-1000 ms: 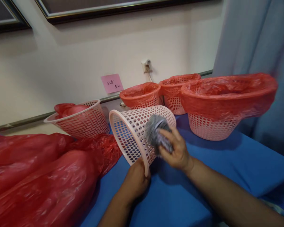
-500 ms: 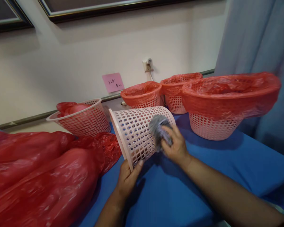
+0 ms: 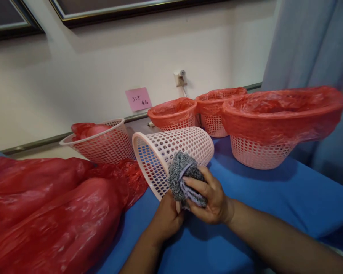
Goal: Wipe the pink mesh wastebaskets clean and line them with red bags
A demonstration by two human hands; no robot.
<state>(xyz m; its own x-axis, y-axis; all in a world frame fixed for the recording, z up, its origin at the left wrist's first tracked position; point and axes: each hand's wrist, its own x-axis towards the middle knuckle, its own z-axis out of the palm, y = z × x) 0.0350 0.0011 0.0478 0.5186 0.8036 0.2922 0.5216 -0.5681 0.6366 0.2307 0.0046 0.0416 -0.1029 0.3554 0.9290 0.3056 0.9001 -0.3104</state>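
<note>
A pink basket [image 3: 180, 144] is being held sideways over the blue table [image 3: 254, 207] by the left hand [image 3: 168, 217], clamped on its rim; a grey cloth [image 3: 180, 169] is being gripped, seemingly against it, by the right hand [image 3: 213, 198].

A pink note [image 3: 138, 99] on the wall [image 3: 103, 68] carries handwriting in dark ink; its upper line starts with the number 32, followed by a character that looks like 才, though the shape is too small to be sure; lower and to the right stand further handwritten marks, apparently two characters, too small to read.
</note>
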